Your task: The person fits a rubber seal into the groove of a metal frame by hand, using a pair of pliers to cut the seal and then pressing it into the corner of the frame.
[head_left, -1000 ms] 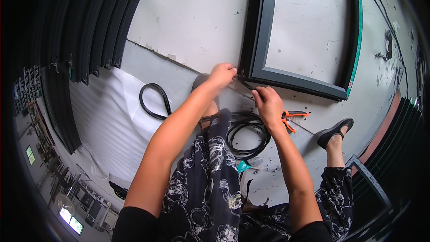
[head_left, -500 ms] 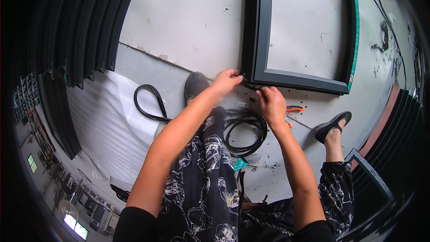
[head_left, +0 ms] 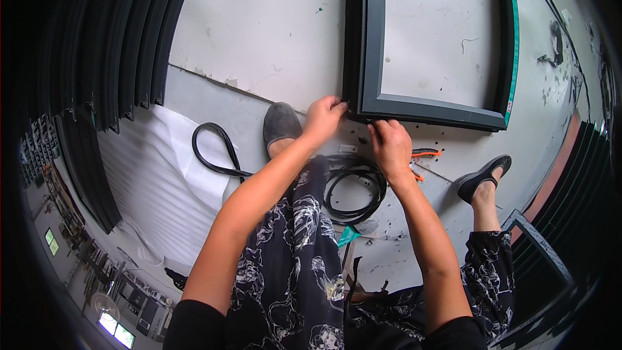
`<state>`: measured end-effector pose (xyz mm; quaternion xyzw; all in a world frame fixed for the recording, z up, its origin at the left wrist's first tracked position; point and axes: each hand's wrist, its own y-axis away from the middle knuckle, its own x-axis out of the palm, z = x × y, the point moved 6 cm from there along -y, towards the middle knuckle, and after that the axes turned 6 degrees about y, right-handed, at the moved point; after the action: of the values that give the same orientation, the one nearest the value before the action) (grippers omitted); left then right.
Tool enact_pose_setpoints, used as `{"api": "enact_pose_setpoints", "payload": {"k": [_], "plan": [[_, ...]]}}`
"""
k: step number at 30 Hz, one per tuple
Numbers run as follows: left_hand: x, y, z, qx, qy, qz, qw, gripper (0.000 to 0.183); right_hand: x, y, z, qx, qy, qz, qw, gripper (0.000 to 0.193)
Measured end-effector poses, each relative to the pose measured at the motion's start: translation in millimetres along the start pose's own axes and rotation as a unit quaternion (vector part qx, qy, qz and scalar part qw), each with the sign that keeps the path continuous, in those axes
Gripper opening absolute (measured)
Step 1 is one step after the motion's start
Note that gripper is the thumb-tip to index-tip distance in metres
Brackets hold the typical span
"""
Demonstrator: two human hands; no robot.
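Note:
A dark grey window frame (head_left: 440, 105) lies on the pale floor, its lower left corner between my hands. My left hand (head_left: 326, 120) is closed, thumb and fingertips pinching at that corner. Just right of it, my right hand (head_left: 391, 146) has its fingers pressed together against the frame's lower edge. Both pinch a thin black rubber strip, which shows only in part against the dark frame. Below the hands, more black rubber strip (head_left: 328, 209) lies coiled on the floor, and a loop of it (head_left: 194, 143) extends to the left.
Pliers with orange handles (head_left: 426, 152) lie right of my right hand. Long black profiles (head_left: 116, 32) are stacked at the left beside white foam sheeting (head_left: 152, 181). More dark profiles (head_left: 586, 175) and another frame (head_left: 541, 246) stand at the right. My feet rest either side of the coil.
The short stretch of strip that showed between my hands now sits up against the frame's edge. My right hand has moved slightly up to the frame, which appears a little further left.

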<state>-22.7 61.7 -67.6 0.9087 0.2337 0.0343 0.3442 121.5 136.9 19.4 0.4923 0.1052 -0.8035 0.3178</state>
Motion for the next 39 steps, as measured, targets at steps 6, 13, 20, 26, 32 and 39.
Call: {"api": "enact_pose_setpoints", "payload": {"k": [6,13,20,26,32,39], "plan": [[-1.3,-1.4,2.9,-0.013,0.053,0.013,0.998,0.022,-1.5,-1.6,8.3,-0.027,0.044,-0.024,0.998,0.008],[-0.4,0.1,10.8,-0.063,0.127,0.107,0.984,0.024,-0.9,-1.2,10.4,-0.038,0.069,-0.056,0.995,0.008],[2.7,0.6,7.3,-0.053,0.097,0.100,0.989,0.029,2.5,-0.2,8.6,-0.024,0.084,-0.059,0.994,0.009],[0.0,2.9,3.2,-0.075,0.124,0.091,0.985,0.027,7.3,-0.2,7.9,-0.020,0.102,-0.083,0.991,0.009],[13.9,6.9,1.3,-0.077,0.191,0.134,0.969,0.032,7.1,-1.6,9.5,-0.011,0.105,-0.098,0.990,0.009],[-7.7,4.6,3.0,-0.087,0.207,0.048,0.973,0.026,-1.1,-2.0,2.7,0.006,0.025,0.030,0.999,0.013]]}}
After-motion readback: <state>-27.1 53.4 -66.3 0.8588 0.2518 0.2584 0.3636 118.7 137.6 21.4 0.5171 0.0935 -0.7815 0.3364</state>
